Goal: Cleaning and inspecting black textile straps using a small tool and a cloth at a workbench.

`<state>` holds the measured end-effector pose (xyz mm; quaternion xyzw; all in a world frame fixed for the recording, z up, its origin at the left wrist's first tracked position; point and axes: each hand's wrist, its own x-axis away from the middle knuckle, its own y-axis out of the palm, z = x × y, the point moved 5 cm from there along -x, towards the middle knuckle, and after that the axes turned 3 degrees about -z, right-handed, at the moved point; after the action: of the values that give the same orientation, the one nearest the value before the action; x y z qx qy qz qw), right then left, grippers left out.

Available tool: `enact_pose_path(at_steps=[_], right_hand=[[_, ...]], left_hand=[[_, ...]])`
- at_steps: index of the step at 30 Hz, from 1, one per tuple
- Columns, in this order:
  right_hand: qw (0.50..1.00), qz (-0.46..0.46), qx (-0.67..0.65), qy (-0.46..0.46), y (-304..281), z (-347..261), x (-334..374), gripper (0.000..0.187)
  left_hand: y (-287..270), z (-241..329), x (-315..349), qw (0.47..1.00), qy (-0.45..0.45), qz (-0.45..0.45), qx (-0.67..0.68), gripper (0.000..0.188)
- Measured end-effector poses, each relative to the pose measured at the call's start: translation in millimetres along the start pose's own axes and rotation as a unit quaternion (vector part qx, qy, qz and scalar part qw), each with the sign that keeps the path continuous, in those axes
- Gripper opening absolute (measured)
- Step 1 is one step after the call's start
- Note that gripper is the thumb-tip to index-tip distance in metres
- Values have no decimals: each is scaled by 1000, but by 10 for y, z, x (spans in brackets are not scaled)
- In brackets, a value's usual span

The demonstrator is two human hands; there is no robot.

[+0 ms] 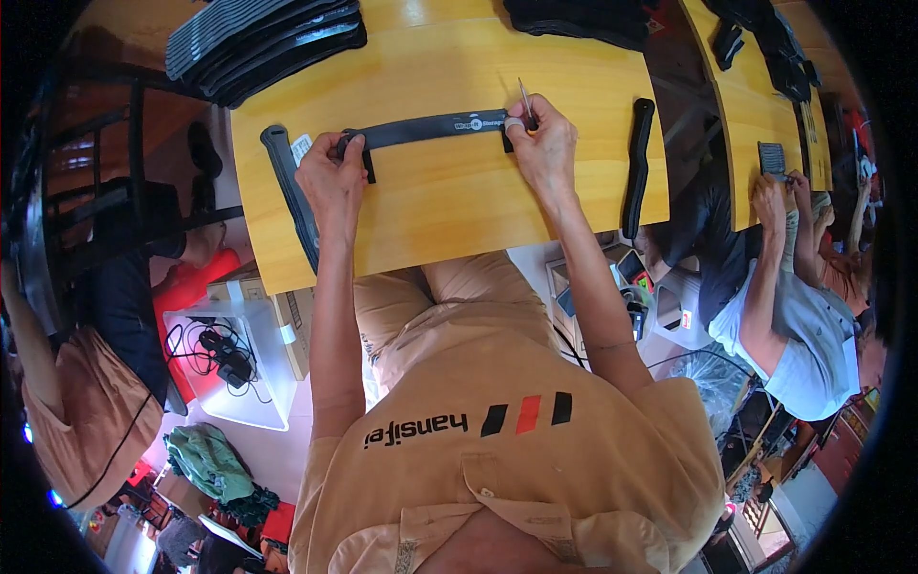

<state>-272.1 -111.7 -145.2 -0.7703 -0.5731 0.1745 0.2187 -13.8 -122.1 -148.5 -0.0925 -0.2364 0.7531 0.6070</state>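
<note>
A flat black strap with pale printing near its right end stretches between my hands, above the wooden table. My left hand is closed on its left end, which looks folded down. At the other end, the fingers of my right hand pinch the strap. A thin pointed metal tool juts up from that same hand; its kind is hidden by my fingers. Beside my left hand lies another black strap with a white label. To the right of my right hand rests a narrow black strap.
A thick stack of black straps stands at the table's far left, and another black pile at the far right. A clear plastic bin with cables sits on the floor to the left. Another person works at the table on the right.
</note>
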Motion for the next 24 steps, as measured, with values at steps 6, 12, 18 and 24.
enact_pose_path(at_steps=[6, 12, 18, 24], right_hand=[[1000, 4, 8, -15, 6, -23, 16, 6], [999, -6, 12, -31, 8, -31, -5, 3], [999, -11, 36, -28, 36, 51, -34, 7], [997, -5, 50, -54, 57, 77, -53, 7]], left_hand=[[-5, -10, 11, 998, 41, 34, -26, 17], [-8, -22, -12, 999, 32, 24, 1, 15], [-21, -16, -19, 999, 27, 14, 34, 16], [-23, -95, -51, 997, 41, 14, 67, 17]])
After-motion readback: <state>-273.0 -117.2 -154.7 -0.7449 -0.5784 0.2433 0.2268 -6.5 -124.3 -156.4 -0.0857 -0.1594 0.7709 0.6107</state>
